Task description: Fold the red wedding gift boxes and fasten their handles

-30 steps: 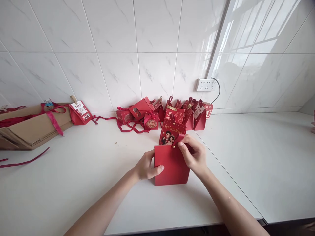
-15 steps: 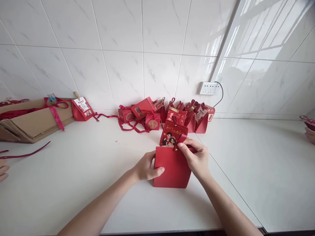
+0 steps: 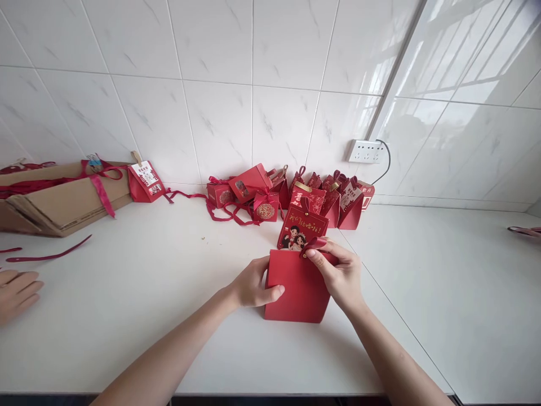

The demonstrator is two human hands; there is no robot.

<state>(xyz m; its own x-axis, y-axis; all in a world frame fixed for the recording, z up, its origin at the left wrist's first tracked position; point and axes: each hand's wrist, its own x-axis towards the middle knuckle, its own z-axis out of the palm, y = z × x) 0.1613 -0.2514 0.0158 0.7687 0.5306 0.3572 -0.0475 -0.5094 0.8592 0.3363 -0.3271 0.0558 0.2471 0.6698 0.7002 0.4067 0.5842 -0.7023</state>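
A plain red gift box (image 3: 298,287) stands upright on the white table in front of me. My left hand (image 3: 258,285) grips its left side, thumb on the near face and fingers behind. At the top edge, my right hand (image 3: 338,270) pinches a dark red ribbon loop (image 3: 315,244) fixed by a small gold rivet. The right fingers behind the box are partly hidden. Just behind stands a red box with a cartoon couple and gold writing (image 3: 301,228), its lower part covered by the box I hold.
Several finished-looking red boxes (image 3: 350,206) line the wall, with loose ribbon (image 3: 230,214) beside them. A cardboard box of ribbons (image 3: 76,203) sits at left. Another person's hand (image 3: 19,293) rests near a ribbon strip (image 3: 54,256). A power strip (image 3: 366,151) is on the wall.
The other person's hand at left has come further into view, and a hand at the far right has left it. My own hands keep nearly the same hold; the view has shifted slightly.
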